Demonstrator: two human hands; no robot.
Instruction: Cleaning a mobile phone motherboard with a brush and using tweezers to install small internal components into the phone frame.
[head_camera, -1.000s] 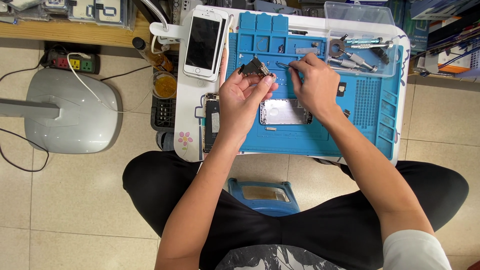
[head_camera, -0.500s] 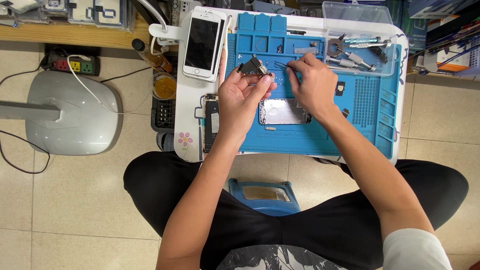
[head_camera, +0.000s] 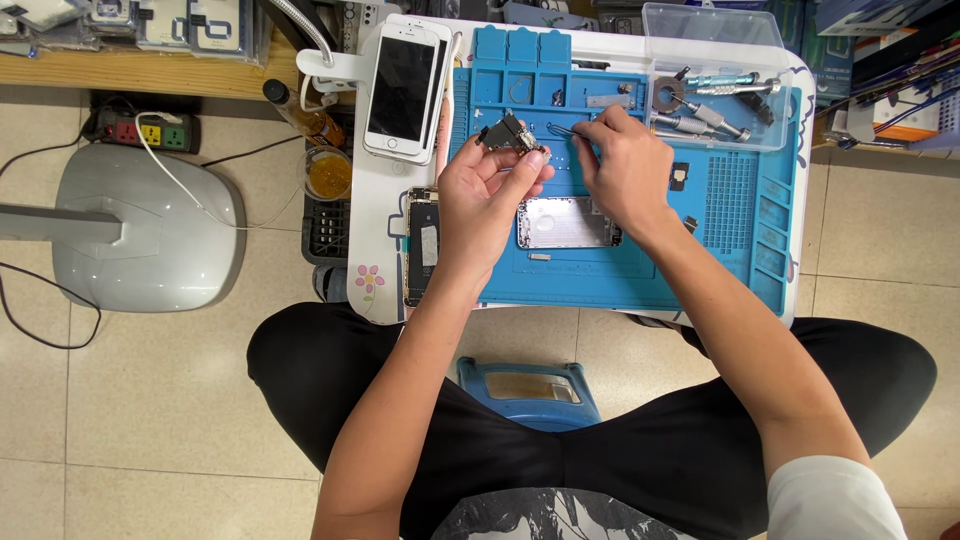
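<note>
Seen from above, a seated person's left hand pinches one small dark phone part between thumb and fingertips, held up just over the far half of a blue work mat. The right hand, just beside it, has its fingers pressed together around one pair of thin metal tweezers whose tips point toward the part. On the mat beneath the hands lies one silver opened phone body; two more phones sit to the left, one white phone face up and one dark phone, and one clear tray of several metal tools stands at the mat's far right.
</note>
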